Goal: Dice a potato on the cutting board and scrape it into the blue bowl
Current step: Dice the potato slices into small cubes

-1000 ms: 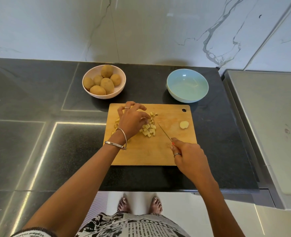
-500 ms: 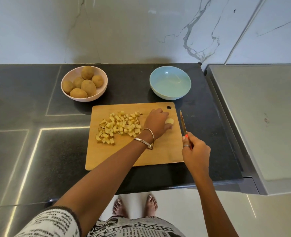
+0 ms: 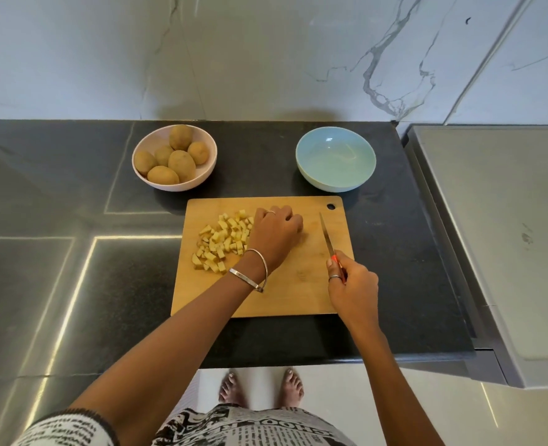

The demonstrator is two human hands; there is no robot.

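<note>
A person's left hand [image 3: 274, 235] curls over the middle of the rectangular light-wood cutting board [image 3: 285, 294], its grip closed downward on something hidden beneath the fingers, presumably a last piece of potato, though that cannot be confirmed. The right hand [image 3: 351, 283] has its grip clamped round the red handle of a slim steel-bladed knife [image 3: 326, 235], the blade pointing away toward the far edge, raised just right of the left hand.

Dicing appears nearly finished: one heap of pale yellow potato cubes [image 3: 222, 244], too many to count surely, lies on the board's left half, touching the left hand. The next move likely calls for steadying whatever remains and bringing the blade down clear of the fingertips, before scraping everything toward the far right.

On the dark stone tabletop [image 3: 57, 175] stand two bowls: one round pale-blue bowl [image 3: 335, 162], holding nothing visible, beyond the board's right end, and one round pinkish-white bowl [image 3: 144, 180] at far left holding six whole brown potatoes [image 3: 181, 164].
</note>
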